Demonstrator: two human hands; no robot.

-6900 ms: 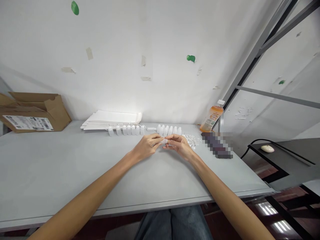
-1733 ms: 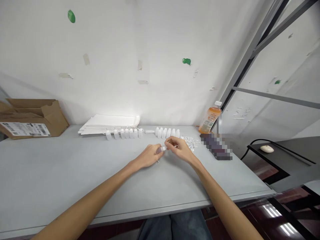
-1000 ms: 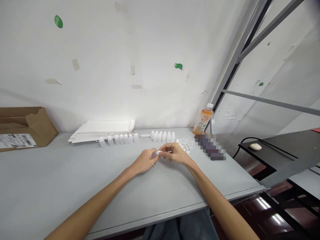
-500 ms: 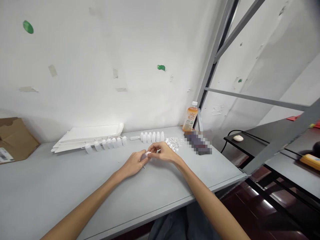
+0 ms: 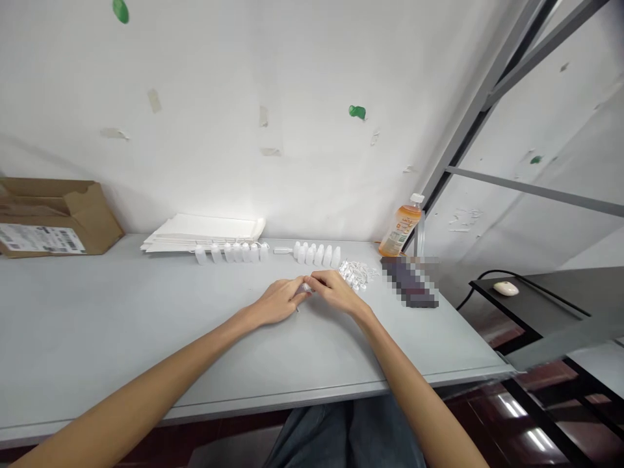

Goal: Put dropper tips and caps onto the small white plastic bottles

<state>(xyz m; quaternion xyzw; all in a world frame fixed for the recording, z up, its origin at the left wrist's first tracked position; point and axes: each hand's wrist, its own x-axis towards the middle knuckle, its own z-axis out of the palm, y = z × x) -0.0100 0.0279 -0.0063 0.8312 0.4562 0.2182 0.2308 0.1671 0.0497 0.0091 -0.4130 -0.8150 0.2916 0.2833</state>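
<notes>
My left hand (image 5: 279, 303) is wrapped round a small translucent white plastic bottle (image 5: 306, 287), mostly hidden by the fingers. At the bottle's top end, the fingers of my right hand (image 5: 336, 290) are closed on it; whether a cap sits there I cannot make out. A thin strip pokes out below my left fingers. Just beyond my right hand lies a heap of small white caps with straps (image 5: 358, 274). Behind my hands stands a group of similar bottles (image 5: 318, 255). Farther left is a row of bottles with caps and straps (image 5: 237, 252).
White sheets (image 5: 205, 229) are stacked against the wall, with a cardboard box (image 5: 92, 218) to their left. An orange drink bottle (image 5: 402, 227) stands at the back right, behind a blurred dark object (image 5: 409, 281). A metal frame (image 5: 536, 188) rises beyond the table's right edge.
The view has turned, so the table things sit farther right in the picture. Both hands stay together on the small bottle, and my right fingers have shifted over its top.
</notes>
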